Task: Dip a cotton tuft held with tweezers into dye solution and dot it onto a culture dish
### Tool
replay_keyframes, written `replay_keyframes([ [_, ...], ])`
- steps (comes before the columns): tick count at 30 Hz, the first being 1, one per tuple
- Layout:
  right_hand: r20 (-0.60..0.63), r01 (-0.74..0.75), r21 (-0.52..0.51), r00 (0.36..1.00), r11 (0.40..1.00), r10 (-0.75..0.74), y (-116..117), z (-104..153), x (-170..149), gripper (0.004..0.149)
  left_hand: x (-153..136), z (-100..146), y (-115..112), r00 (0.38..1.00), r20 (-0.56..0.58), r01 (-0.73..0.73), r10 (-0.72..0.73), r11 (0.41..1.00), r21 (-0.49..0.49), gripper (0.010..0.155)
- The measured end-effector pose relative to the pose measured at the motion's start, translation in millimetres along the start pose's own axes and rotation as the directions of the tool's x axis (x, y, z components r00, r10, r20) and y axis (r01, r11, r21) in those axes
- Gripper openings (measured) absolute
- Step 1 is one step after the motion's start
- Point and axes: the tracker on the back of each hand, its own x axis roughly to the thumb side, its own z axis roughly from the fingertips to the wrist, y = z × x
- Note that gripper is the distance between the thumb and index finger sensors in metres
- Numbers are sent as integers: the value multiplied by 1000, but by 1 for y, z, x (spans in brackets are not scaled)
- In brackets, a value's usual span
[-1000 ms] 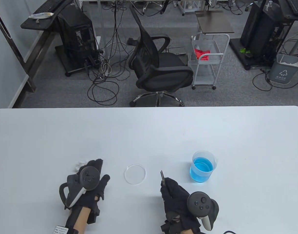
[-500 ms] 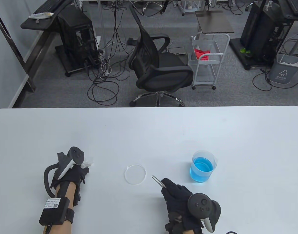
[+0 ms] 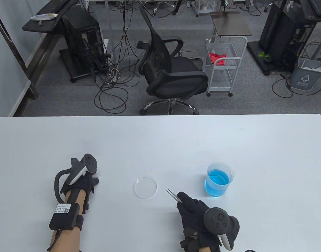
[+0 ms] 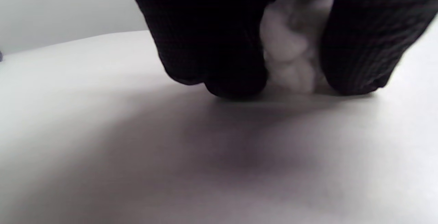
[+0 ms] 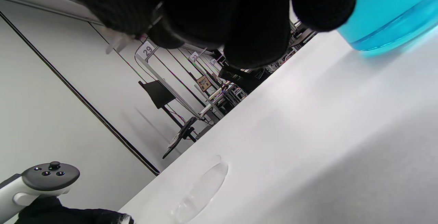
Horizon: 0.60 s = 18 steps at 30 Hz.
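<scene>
white table, office chair and grey carpet behind

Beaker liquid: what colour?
Bright blue liquid in the clear beaker; shows best in the table view.

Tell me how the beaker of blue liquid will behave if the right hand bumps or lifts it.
The beaker is well over half full of blue liquid, so it probably feels fairly heavy and resists a light nudge. It is open-topped, so a jolt or tilt would likely slosh dye onto the white table. Its clear smooth wall may be slippery against the gloved right hand.
</scene>
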Motion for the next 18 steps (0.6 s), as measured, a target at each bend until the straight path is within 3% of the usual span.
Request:
replay_keyframes([
  [6,12,-7,9,1000,1000,7,1,0,1,41,-1,10,-4,999,32,-31,26,988,150,41],
  [12,15,-4,22,1000,1000,4,3,-1,2,42,2,31,-2,987,83,-150,140,980,129,41],
  [18,18,12,19,1000,1000,-12,3,-1,2,42,20,75,20,942,215,-298,259,940,170,42],
])
